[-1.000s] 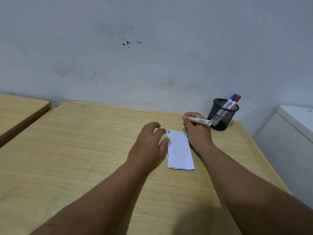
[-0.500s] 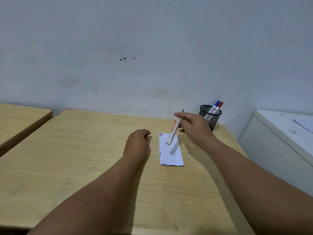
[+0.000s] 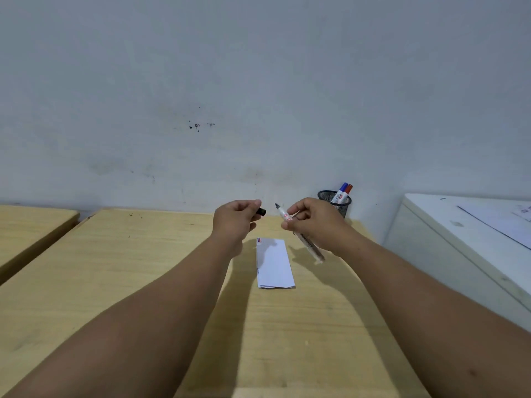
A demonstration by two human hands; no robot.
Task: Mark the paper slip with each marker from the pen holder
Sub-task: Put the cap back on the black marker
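Observation:
A folded white paper slip (image 3: 274, 262) lies on the wooden desk (image 3: 115, 271), with small blue and red marks at its top left corner. Above its far end, my right hand (image 3: 311, 218) grips an uncapped white marker (image 3: 309, 245), dark tip pointing up and left. My left hand (image 3: 234, 218) is raised beside it and pinches the black cap (image 3: 261, 211), a small gap from the tip. The black mesh pen holder (image 3: 337, 203) stands at the desk's back right with a blue-capped and a red-capped marker (image 3: 343, 191) in it.
A grey wall (image 3: 258, 96) rises right behind the desk. A second wooden desk (image 3: 31, 225) sits to the left across a narrow gap. A white cabinet (image 3: 465, 242) with papers on top stands close on the right.
Both hands have lifted off the desk. My left hand left the slip and now holds the black cap near the marker's tip; my right hand turned the marker tip-up.

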